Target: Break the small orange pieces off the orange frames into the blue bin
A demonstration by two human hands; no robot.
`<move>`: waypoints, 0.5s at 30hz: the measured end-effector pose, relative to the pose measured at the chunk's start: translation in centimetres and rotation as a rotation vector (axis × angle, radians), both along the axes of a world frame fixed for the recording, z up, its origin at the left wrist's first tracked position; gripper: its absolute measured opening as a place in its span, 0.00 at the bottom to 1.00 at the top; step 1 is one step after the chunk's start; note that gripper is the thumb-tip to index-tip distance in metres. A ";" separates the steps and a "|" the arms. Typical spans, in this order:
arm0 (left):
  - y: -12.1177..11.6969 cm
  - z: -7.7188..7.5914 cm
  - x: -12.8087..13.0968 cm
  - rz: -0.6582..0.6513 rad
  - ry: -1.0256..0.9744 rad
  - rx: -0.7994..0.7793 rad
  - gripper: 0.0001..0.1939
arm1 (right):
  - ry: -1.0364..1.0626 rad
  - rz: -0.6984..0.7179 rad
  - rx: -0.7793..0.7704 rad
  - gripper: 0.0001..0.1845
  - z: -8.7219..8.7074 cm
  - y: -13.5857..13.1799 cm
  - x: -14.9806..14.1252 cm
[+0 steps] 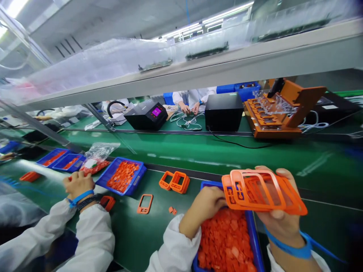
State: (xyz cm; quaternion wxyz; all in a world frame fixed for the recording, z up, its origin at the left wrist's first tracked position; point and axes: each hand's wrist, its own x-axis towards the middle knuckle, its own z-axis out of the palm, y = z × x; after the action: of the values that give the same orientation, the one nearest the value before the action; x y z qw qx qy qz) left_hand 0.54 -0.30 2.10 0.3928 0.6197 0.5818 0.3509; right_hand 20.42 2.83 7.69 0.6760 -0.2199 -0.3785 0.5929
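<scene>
My right hand [279, 221] grips a stack of orange plastic frames [262, 190] and holds it up above a blue tray [256, 241]. The tray is full of small orange plastic pieces [227, 241]. My left hand [205, 207] reaches into the tray's far left corner with its fingers curled down among the pieces. Whether those fingers hold a piece is hidden. A blue strap [286, 245] circles my right wrist.
A co-worker's hands [78, 185] work at my left beside another blue tray of orange pieces [121, 176], a plastic bag [96, 156] and loose orange frames [174, 182]. Across the green belt [198, 153] stand black boxes [224, 112], an orange fixture [276, 113] and another person.
</scene>
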 end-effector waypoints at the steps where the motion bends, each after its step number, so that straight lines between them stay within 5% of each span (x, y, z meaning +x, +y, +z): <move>1: 0.2 -0.4 0.5 0.002 -0.032 0.003 0.13 | 0.033 -0.011 -0.013 0.40 -0.1 0.1 -0.4; 8: 0.4 -1.5 2.2 0.130 -0.415 -0.034 0.25 | 0.165 0.012 -0.250 0.33 -2.9 0.4 -4.8; 15: 0.0 -0.5 2.7 0.145 -0.610 -0.035 0.29 | 0.191 0.070 -0.243 0.31 -3.7 0.0 -5.2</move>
State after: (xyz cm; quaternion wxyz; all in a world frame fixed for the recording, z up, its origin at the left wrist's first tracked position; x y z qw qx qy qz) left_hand 3.26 -0.30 1.62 0.5335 0.4361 0.4859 0.5377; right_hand 15.25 2.80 4.04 0.6561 -0.2295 -0.2455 0.6757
